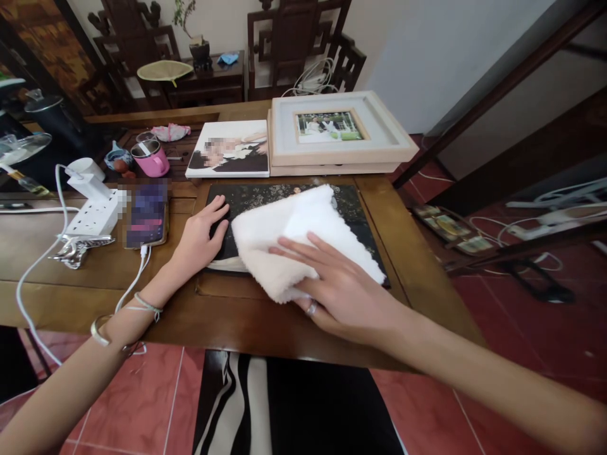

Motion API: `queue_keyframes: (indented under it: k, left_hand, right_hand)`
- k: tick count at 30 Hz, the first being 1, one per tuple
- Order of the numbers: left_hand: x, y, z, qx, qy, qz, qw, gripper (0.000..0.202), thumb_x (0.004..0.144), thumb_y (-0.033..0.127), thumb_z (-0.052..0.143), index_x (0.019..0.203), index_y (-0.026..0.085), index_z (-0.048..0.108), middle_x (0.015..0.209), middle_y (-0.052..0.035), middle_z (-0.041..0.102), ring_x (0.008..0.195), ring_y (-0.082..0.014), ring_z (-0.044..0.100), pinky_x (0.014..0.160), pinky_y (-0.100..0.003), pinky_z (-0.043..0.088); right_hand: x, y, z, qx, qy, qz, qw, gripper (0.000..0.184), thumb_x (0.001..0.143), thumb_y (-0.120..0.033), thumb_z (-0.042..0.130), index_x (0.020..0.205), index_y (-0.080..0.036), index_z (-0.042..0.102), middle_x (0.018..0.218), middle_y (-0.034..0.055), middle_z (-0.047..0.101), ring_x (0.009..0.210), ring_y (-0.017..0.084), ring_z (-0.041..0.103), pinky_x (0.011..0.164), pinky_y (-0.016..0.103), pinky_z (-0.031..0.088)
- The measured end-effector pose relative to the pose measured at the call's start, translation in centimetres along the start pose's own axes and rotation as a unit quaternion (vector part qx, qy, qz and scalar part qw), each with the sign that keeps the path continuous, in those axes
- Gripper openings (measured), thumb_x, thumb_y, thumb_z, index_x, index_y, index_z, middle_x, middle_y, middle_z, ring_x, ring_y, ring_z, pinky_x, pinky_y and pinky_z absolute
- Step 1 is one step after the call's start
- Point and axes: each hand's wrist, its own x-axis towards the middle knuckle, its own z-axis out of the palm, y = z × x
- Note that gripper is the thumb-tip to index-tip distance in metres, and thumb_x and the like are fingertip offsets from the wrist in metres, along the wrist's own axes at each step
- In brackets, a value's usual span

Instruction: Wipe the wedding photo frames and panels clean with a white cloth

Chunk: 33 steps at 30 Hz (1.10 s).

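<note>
A dark photo panel point(353, 205) lies flat on the wooden table point(95, 265). A fluffy white cloth point(284, 230) covers much of the panel. My right hand point(332, 284) presses flat on the cloth's near edge, fingers stretched out and a ring showing. My left hand point(202, 237) rests with spread fingers on the panel's left edge. Bracelets circle my left wrist.
Behind the panel lie a canvas photo print point(230, 151) and a stack of pale framed pictures point(336, 133). To the left are a phone point(148, 215) on a white cable, a power strip point(95, 212), a pink mug point(152, 158). Cables and small photos lie on the red floor at right.
</note>
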Motion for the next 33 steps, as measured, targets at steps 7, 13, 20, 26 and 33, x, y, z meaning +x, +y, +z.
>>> queue_keyframes:
  k: [7, 13, 20, 26, 33]
  left_hand:
    - [-1.0, -0.6, 0.9, -0.015, -0.034, 0.007, 0.999, 0.047, 0.092, 0.028, 0.044, 0.136, 0.013, 0.054, 0.147, -0.0117, 0.047, 0.140, -0.0267, 0.038, 0.118, -0.050, 0.028]
    - [-1.2, -0.9, 0.9, -0.018, -0.045, 0.001, 0.999, 0.048, 0.094, 0.027, 0.040, 0.137, 0.010, 0.052, 0.151, -0.0133, 0.040, 0.143, -0.0254, 0.033, 0.119, -0.048, 0.025]
    - [-0.2, -0.3, 0.3, -0.014, -0.025, 0.007, 1.000, 0.044, 0.092, 0.024, 0.041, 0.132, 0.013, 0.057, 0.146, -0.0113, 0.048, 0.140, -0.0253, 0.039, 0.118, -0.049, 0.030]
    - [-0.2, -0.4, 0.6, 0.006, -0.030, 0.021, 0.999, 0.045, 0.093, 0.023, 0.040, 0.132, 0.011, 0.056, 0.147, -0.0139, 0.047, 0.141, -0.0269, 0.038, 0.117, -0.052, 0.030]
    - [-0.7, -0.8, 0.6, 0.011, -0.027, 0.030, 0.999, 0.044, 0.094, 0.024, 0.039, 0.132, 0.010, 0.056, 0.147, -0.0148, 0.047, 0.140, -0.0270, 0.039, 0.116, -0.052, 0.030]
  right_hand:
    - [3.5, 5.8, 2.8, -0.053, 0.029, 0.118, 0.991, 0.030, 0.088, -0.015, 0.049, 0.110, -0.014, 0.069, 0.129, 0.0185, 0.062, 0.132, 0.032, 0.047, 0.109, 0.059, 0.035]
    - [5.5, 6.1, 3.3, -0.076, 0.011, 0.156, 0.985, 0.030, 0.090, -0.017, 0.049, 0.112, -0.010, 0.068, 0.132, 0.0213, 0.059, 0.135, 0.036, 0.041, 0.108, 0.064, 0.031]
    - [1.2, -0.5, 0.6, 0.002, -0.015, 0.029, 0.999, 0.021, 0.081, -0.010, 0.054, 0.088, -0.016, 0.073, 0.141, 0.0181, 0.052, 0.138, 0.036, 0.038, 0.111, 0.063, 0.027]
    - [-0.3, -0.1, 0.3, -0.006, -0.009, 0.011, 1.000, 0.025, 0.081, -0.009, 0.053, 0.093, -0.018, 0.072, 0.139, 0.0138, 0.055, 0.136, 0.031, 0.042, 0.112, 0.058, 0.033]
    - [3.0, 5.3, 1.7, -0.066, 0.024, 0.145, 0.987, 0.026, 0.088, -0.014, 0.049, 0.104, -0.011, 0.070, 0.133, 0.0219, 0.058, 0.135, 0.034, 0.043, 0.109, 0.061, 0.034]
